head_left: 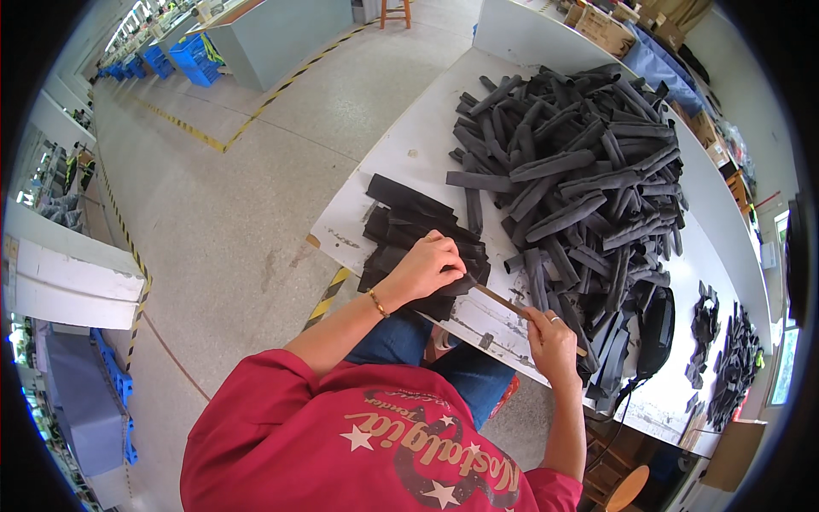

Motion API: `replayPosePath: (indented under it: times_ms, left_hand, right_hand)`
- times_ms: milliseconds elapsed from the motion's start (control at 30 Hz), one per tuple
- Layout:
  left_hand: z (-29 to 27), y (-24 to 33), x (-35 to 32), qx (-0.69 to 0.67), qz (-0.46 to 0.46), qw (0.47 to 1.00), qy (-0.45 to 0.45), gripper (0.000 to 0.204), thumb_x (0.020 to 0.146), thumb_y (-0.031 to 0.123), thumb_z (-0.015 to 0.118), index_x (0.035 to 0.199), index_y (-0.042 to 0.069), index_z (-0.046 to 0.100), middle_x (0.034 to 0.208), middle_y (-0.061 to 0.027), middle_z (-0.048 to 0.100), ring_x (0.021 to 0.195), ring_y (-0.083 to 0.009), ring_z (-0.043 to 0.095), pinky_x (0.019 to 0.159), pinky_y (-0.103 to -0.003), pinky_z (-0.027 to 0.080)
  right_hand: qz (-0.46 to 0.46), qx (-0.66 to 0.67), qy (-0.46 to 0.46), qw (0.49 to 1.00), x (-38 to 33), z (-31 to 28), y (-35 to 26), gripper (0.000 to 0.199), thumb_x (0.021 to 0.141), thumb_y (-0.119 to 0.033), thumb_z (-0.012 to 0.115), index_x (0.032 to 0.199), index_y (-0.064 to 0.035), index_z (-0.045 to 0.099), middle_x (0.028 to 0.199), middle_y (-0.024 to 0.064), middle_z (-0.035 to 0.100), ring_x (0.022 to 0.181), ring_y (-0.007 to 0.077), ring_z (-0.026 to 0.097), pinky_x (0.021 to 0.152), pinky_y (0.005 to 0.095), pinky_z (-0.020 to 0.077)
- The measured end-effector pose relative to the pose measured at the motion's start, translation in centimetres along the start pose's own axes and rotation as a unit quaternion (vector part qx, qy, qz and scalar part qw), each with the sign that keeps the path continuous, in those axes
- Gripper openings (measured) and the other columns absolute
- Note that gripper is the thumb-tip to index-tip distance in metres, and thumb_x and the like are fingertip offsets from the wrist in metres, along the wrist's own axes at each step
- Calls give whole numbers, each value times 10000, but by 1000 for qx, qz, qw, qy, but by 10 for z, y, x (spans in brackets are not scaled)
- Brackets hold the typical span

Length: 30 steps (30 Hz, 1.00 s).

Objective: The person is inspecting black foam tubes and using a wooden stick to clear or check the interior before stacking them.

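Observation:
In my right hand (553, 343) is a thin wooden stick (502, 300), gripped near its lower right end with the fingers wrapped round it. The stick slants up and left over the table's front edge. At its far tip my left hand (429, 266) is closed, its fingers pinching a black fabric piece that it mostly covers. Beneath and around that hand lie several flat black fabric pieces (409, 198), overlapping in a loose stack. Right of them rises a big heap of dark grey fabric tubes (580, 162).
The white table (392, 158) has a raised rim along its back. Near its right part lie a black padded object with a cord (657, 333) and black scraps (735, 367). A wooden stool (627, 488) stands below. Blue crates (196, 60) stand far left.

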<state>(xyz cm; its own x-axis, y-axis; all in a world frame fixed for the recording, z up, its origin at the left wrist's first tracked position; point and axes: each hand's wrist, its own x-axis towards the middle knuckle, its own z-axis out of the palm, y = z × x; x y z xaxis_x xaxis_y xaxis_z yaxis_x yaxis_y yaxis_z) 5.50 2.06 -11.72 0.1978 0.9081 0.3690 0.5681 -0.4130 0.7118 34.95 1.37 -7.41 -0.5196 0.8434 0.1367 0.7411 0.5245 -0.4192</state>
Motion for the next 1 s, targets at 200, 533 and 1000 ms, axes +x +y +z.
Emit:
replayPosePath:
  times_ms: [200, 533, 1000]
  left_hand:
    - [-7, 2, -1, 17, 7, 1000, 3, 40, 728, 108, 709, 751, 80, 692, 797, -38, 578, 847, -231, 509, 802, -337, 432]
    - [5, 22, 4, 0, 41, 999, 7, 65, 710, 136, 723, 753, 99, 691, 817, -17, 585, 894, -229, 514, 814, -340, 423]
    - [5, 17, -21, -715, -265, 625, 165, 295, 872, 138, 652, 1117, -11, 581, 983, -121, 633, 889, -230, 632, 777, -359, 531]
  right_hand:
    - [9, 15, 8, 1000, 1, -18, -7, 175, 828, -74, 596, 989, -86, 665, 751, 105, 584, 690, 289, 607, 608, 389, 478]
    - [-25, 86, -24, 996, 4, 9, -12, 263, 843, -17, 548, 1098, -40, 605, 848, 170, 594, 753, 343, 602, 660, 398, 474]
    - [208, 451, -66, 866, 9, 97, -78, 170, 928, -74, 517, 1049, 7, 604, 692, 40, 612, 540, 61, 541, 490, 229, 438]
